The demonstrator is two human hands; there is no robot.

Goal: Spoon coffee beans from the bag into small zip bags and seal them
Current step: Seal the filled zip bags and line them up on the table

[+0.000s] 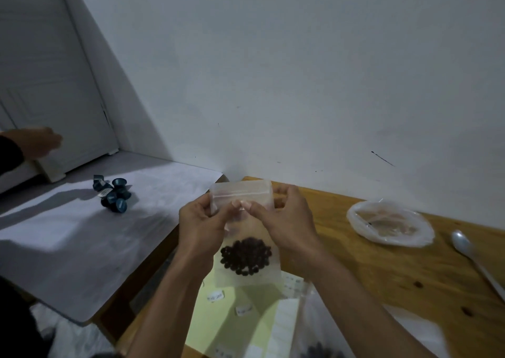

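Observation:
I hold a small clear zip bag (241, 193) upright over the near edge of the wooden table (396, 270). Dark coffee beans (246, 256) lie in a clump in its lower half. My left hand (202, 221) pinches the bag's top left part near the zip strip. My right hand (284, 218) pinches the top right part, thumb tips almost meeting at the middle. A white plastic spoon (475, 259) lies on the table at the far right, untouched. Another bag with dark beans (319, 353) shows at the bottom edge.
A pale yellow sheet with small white labels (240, 311) lies under my arms. A crumpled clear plastic bag with empty zip bags (390, 224) sits at the back right. Blue coffee capsules (113, 195) lie on the white table to the left. Another person's hand (38, 142) reaches in at far left.

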